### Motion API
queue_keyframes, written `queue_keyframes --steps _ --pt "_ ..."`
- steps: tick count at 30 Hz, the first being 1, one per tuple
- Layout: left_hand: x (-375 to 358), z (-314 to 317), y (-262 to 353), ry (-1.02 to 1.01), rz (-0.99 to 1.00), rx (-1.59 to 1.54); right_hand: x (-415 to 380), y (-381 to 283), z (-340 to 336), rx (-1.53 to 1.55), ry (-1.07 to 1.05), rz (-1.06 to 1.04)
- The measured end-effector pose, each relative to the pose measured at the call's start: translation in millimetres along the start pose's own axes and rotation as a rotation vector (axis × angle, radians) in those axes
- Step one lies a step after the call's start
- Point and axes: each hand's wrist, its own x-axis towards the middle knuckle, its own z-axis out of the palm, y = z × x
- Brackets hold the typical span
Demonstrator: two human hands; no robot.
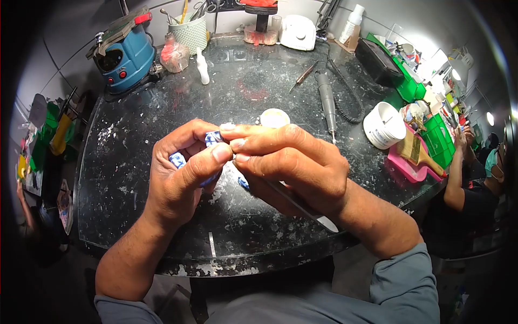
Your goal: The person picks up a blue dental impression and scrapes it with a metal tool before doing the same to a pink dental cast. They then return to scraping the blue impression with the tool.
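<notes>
My left hand [183,167] is closed round a blue-and-white piece [212,138], parts of which show between the thumb and fingers. Against it, the fingertips of my right hand [291,156] are pinched together. A thin metal tool [325,222] runs under my right hand, its flat rounded end pointing down toward the table's front edge. Another blue bit [243,182] shows just below the right fingertips. The tool's working tip is hidden by the fingers. Just behind my hands lies a small round pale dish [274,117].
On the black table [162,116] stand a blue machine [123,60], a tool cup [190,33], a white bottle [202,67] and a white tub [384,125]. A corded handpiece [327,102] lies behind my right hand. Pink tray [407,164] at right; a co-worker [469,181] sits beyond.
</notes>
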Motion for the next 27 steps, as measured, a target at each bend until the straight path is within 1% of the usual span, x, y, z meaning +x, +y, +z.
queue_keyframes --steps 5,7,10,18,25,27 --pt "0.9 -0.8 1.8 -0.014 0.013 0.024 1.7 -1.3 -1.0 0.034 0.001 0.023" --pt "1.4 -2.2 1.8 -0.015 0.022 0.016 2.1 -2.9 -1.7 0.099 0.040 0.044" --pt "0.8 -3.4 3.7 -0.042 0.033 0.008 3.0 -3.1 -3.3 0.075 0.017 0.003" --pt "-0.2 -2.1 6.9 -0.080 0.059 0.038 4.1 -3.3 -2.6 0.084 0.016 0.005" --pt "-1.0 0.9 5.6 -0.059 0.066 0.015 1.3 -0.7 1.1 0.089 0.035 -0.018" --pt "-1.2 2.0 5.1 -0.035 0.037 -0.022 0.9 -0.9 0.8 0.077 0.029 -0.013"
